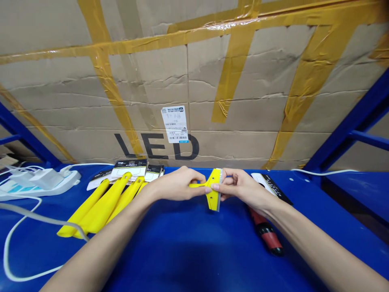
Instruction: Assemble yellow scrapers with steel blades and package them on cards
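A yellow scraper point(214, 196) with a pale metallic blade strip along its right edge is held up between both hands, above the blue table. My left hand point(184, 184) pinches its yellow handle near the head. Thumb and fingers of my right hand point(235, 184) close on the blade edge of the same scraper. Under my right forearm lies a red and black screwdriver-like tool point(269, 237), its front end partly hidden. Left of my left hand, several yellow handle-shaped pieces point(97, 209) rest side by side.
Black and white printed cards point(129, 168) lie behind the yellow pieces, and another card point(273, 187) is at the right. A white power strip point(57, 186) with chargers and cables sits at left. A large taped cardboard box point(152, 89) stands at the back between blue metal posts point(343, 121).
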The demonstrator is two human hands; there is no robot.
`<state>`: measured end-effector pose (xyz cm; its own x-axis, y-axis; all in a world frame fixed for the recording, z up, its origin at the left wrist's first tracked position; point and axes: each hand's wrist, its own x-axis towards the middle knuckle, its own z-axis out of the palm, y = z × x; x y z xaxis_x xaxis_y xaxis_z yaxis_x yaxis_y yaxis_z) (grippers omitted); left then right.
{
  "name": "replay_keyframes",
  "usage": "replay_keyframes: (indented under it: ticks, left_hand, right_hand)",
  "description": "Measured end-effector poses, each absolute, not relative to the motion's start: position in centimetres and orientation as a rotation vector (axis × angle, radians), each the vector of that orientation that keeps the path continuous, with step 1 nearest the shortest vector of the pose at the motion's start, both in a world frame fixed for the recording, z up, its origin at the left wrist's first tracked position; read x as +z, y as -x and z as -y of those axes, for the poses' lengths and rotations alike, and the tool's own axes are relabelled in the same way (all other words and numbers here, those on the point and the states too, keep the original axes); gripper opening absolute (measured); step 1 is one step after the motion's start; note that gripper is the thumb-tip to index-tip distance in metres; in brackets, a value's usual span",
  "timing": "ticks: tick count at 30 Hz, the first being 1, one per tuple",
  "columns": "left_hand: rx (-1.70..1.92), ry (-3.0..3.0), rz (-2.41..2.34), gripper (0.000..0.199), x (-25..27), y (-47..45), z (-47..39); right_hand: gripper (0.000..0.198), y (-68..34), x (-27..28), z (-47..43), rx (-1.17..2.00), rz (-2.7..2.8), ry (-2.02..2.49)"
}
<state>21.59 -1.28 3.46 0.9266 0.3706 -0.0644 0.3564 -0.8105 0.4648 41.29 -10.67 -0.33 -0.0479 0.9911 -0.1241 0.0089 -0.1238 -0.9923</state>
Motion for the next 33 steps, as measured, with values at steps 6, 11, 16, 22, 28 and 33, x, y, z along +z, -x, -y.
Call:
replay_keyframes:
  ticks: [6,11,16,22,28,33]
  left_hand:
    - [0.040,-2.577,-0.500,0.041,3.4,-21.6,1.3]
    - [0.046,-2.574,-0.523,0.040,3.4,-21.7,1.3]
    - [0.030,-2.582,-0.499,0.039,3.5,-21.7,1.5]
    - [0.051,-2.585,-0.533,0.041,3.9,-21.7,1.6]
    - [0.003,-2.577,-0.684,0.042,3.7,-21.7,1.0]
    - [-0.124,-2.476,-0.809,0.043,2.8,-21.9,0.6]
  right_hand:
    - [0.049,-41.4,-0.6,10.6,1.319,1.211,1.282]
    - [0.049,-41.6,-0.8,10.5,1.303,1.212,1.308]
    - [0.048,-41.5,-0.6,10.6,1.304,1.261,1.323]
    - [0.041,-43.0,1.0,10.8,1.280,1.317,1.369]
    - [0.007,-45.4,0.6,10.7,0.630,1.691,1.667]
    - [0.018,-44.9,-0.8,11.0,0.403,2.134,1.652]
